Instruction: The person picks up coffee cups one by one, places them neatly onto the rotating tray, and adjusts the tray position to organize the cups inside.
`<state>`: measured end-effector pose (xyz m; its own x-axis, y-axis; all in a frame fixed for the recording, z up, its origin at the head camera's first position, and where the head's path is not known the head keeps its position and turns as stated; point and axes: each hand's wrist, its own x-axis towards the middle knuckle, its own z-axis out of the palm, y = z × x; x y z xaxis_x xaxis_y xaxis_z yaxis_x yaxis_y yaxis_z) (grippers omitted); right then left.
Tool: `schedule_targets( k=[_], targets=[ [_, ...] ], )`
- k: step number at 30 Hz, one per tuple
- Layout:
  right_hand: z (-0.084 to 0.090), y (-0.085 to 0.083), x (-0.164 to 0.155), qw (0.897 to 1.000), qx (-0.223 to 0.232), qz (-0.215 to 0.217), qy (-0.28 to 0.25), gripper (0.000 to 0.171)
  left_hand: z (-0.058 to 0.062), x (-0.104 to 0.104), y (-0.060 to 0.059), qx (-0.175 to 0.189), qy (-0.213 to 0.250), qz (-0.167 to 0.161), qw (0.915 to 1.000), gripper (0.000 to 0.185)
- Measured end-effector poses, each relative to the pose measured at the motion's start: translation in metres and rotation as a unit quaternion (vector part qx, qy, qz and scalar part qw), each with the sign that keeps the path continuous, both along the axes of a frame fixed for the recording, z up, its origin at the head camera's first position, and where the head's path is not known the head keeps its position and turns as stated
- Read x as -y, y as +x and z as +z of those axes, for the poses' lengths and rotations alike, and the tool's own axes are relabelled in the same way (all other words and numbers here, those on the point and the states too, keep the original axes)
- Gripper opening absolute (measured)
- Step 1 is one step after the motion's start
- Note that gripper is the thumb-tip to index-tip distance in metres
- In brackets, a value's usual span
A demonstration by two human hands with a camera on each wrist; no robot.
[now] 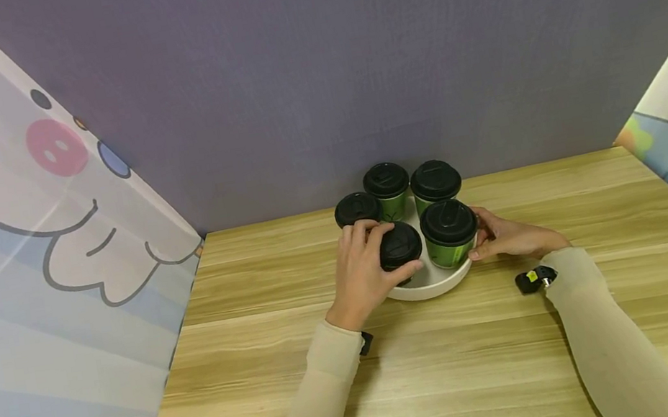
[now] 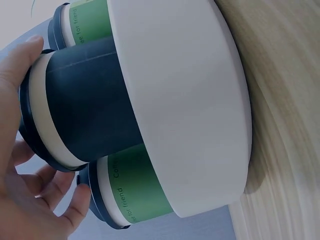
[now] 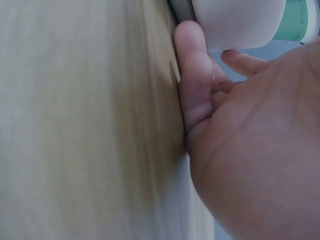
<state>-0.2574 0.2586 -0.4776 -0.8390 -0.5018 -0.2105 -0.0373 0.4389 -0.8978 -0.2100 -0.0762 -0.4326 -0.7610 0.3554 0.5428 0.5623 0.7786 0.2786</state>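
A round white tray point(image 1: 431, 291) stands on the table, bearing several lidded paper coffee cups. My left hand point(image 1: 365, 269) grips the dark-sleeved coffee cup point(image 2: 85, 105) around its black lid, with the thumb on one side and the fingers on the other. That cup sits inside the tray wall, its base hidden by it. My right hand point(image 1: 512, 237) holds the tray's right side, fingertips at the outer wall low by the table. Beside it is a green-sleeved cup point(image 1: 449, 254) with a black lid.
More cups crowd the tray: a rear cup point(image 1: 390, 205), a right rear cup point(image 1: 435, 181) and a left cup point(image 1: 357, 208). A grey panel point(image 1: 314, 80) rises behind the wooden table point(image 1: 466, 377). Cartoon-printed sheets point(image 1: 6, 289) flank both sides.
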Motion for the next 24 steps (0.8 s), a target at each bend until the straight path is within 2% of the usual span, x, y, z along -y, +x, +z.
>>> schedule_targets(
  k=[14, 19, 24],
  targets=[
    [0.001, 0.003, 0.001, 1.000, -0.002, 0.000, 0.001, 0.107, -0.004, -0.001, 0.000, 0.001, -0.014, 0.005, 0.9999, 0.075],
    [0.001, 0.004, 0.001, 1.000, 0.000, 0.002, -0.003, 0.106, -0.001, 0.001, 0.000, 0.000, 0.010, -0.009, 0.9999, 0.067],
    [0.000, 0.003, 0.001, 1.000, -0.001, 0.004, -0.003, 0.106, 0.003, 0.010, -0.002, -0.016, 0.055, -0.026, 0.9980, 0.048]
  ],
)
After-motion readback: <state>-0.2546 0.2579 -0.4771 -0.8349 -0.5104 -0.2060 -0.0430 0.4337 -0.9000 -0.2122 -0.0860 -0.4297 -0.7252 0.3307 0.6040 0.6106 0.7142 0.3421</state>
